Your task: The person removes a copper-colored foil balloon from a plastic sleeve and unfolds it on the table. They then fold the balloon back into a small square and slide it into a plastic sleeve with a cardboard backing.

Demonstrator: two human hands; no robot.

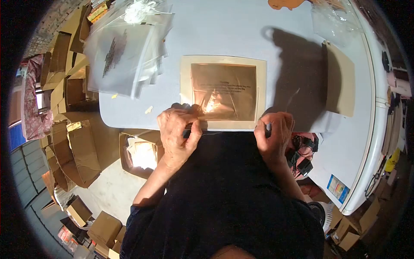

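A flat clear plastic bag (224, 83) with a printed warning lies in front of me on the table. Inside it shows a copper-coloured shiny sheet (246, 105) within a cream card border (186, 77). My left hand (177, 131) is closed at the bag's near left corner, fingers curled and thumb pressed to them. At the near right corner my right hand (275, 133) is closed in a similar pinch. A thin pale edge runs between both hands along the table's front. The fingertips are partly hidden by the knuckles.
A pile of clear plastic bags (148, 52) lies on the table (224, 26) at the far left. At right rests a cream card (343, 82), partly in shadow. An open cardboard box (125, 151) stands below left; black cables (304, 149) sit below right.
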